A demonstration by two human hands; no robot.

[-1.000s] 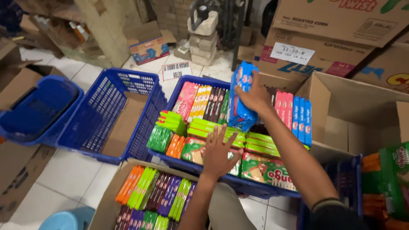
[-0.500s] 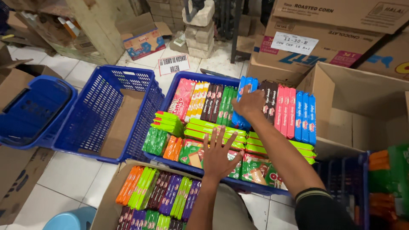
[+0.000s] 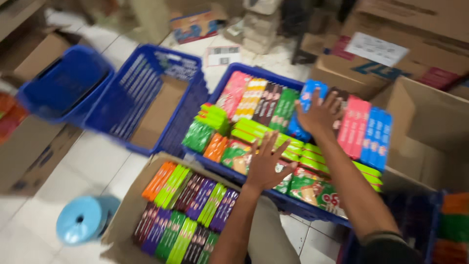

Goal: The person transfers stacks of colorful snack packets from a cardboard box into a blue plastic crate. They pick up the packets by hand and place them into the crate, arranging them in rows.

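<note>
The blue packet [image 3: 307, 105] stands in the back row of the blue crate [image 3: 254, 73] on the floor, pressed by the right hand [image 3: 320, 115], fingers spread flat, gripping nothing. The left hand [image 3: 266, 164], also spread, steadies the green packets [image 3: 254, 132] near the front edge. Pressing evenly should seat the row flush.

Free room / obstacles, head view:

- Blue crate w/ snack packs [image 3: 229, 78]: packed nearly wall to wall, no bare floor inside. Right hand [image 3: 320, 115] flat on blue pack [image 3: 308, 95] in back row; left hand [image 3: 266, 164] spread over front green packs [image 3: 305, 183]. Both forearms cross the near rim, blocking approach from the front.
- Empty blue crate [image 3: 146, 98]: open, only a cardboard liner inside; clear entry from above.
- Cardboard box, near [image 3: 129, 210]: filled w/ upright bars, no gaps.
- Open carton, right [image 3: 430, 142]: hollow, free room inside.
- White tile floor [image 3: 93, 166]: clear strip betw. crates and box; blue tape roll [image 3: 83, 220] on it.
</note>
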